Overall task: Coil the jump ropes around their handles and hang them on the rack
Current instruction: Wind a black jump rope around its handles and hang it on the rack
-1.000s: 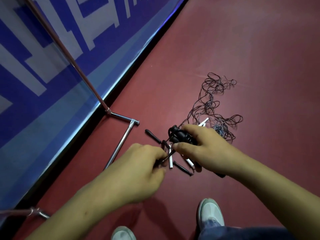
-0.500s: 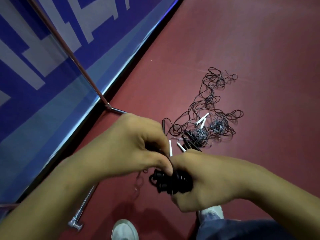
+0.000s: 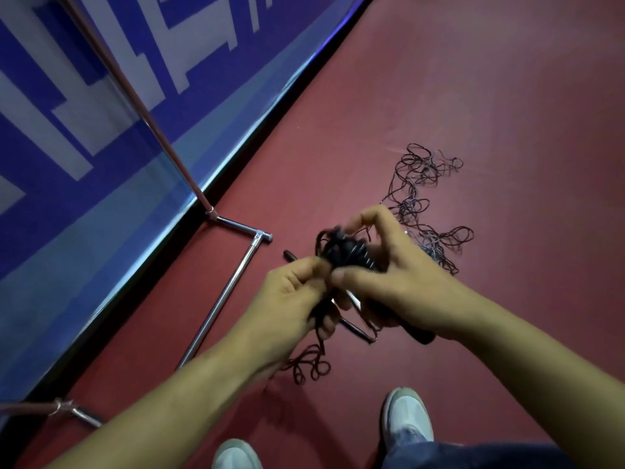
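Right hand (image 3: 402, 286) grips coiled bundle (image 3: 345, 253), axis slanting away-left; left hand (image 3: 294, 299) pinches loose rope tail (image 3: 309, 365); rack (image 3: 230, 282) lies left, nearer left hand.

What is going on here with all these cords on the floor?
A person is coiling a black jump rope around its handles. The right hand grips the wound bundle. The left hand pinches the loose part of the rope, whose tail trails down to the red floor. A tangle of other ropes lies beyond the hands, not yet coiled. The metal rack stands on the left by the blue banner, and no rope hangs on the part in view.
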The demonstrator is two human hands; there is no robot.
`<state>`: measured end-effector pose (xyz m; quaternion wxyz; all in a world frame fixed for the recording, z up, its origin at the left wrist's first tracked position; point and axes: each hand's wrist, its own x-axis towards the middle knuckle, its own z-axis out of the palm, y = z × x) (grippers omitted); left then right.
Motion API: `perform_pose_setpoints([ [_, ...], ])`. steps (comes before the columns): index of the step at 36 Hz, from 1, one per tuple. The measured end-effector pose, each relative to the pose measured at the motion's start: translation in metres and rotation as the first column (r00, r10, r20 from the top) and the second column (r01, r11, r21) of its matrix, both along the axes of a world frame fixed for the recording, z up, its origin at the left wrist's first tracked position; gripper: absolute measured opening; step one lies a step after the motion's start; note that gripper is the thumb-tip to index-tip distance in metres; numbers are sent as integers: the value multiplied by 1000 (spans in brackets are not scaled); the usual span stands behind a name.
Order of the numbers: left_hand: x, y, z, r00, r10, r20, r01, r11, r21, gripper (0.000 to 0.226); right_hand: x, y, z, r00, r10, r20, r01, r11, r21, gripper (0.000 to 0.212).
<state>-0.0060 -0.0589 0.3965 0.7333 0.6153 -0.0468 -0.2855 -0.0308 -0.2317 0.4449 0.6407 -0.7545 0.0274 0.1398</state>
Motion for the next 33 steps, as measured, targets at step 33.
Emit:
perform_pose_setpoints([
  [33, -3, -5, 12, 983, 32, 179, -78, 962, 261, 20, -5, -4, -14, 979, 131, -155, -117, 988, 100, 83],
])
